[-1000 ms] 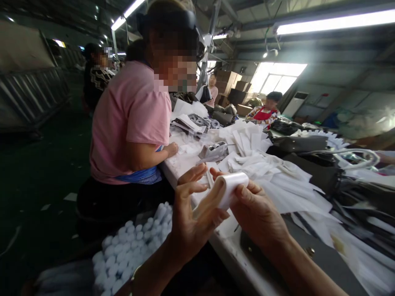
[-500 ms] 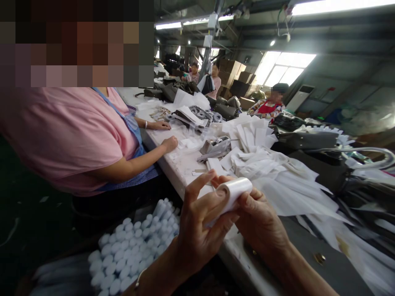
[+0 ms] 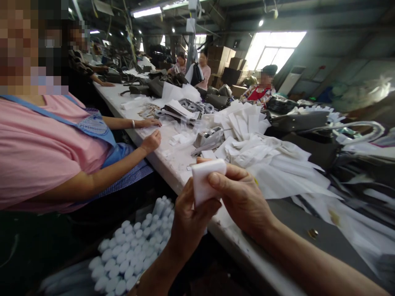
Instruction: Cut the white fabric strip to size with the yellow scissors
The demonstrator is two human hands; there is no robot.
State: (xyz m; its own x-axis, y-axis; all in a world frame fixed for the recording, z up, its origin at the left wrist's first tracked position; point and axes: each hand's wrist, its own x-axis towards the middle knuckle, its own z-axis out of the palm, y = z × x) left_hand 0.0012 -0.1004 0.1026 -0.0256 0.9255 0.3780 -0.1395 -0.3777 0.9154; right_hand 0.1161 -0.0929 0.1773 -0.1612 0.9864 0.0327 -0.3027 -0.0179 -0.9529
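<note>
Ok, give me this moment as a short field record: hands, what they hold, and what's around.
left hand: left hand grips the white rolled foam sheet from below
right hand: right hand, thumb pressed on the sheet's top edge
below: pile of white foam rolls beside the table
table: long white worktable with heap of white paper sheets
nearby: co-worker's hand resting on the table

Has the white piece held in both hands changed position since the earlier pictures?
Yes. The white piece, pinched between left hand and right hand, has turned from lying slanted to standing upright, judged against the table edge.
</note>
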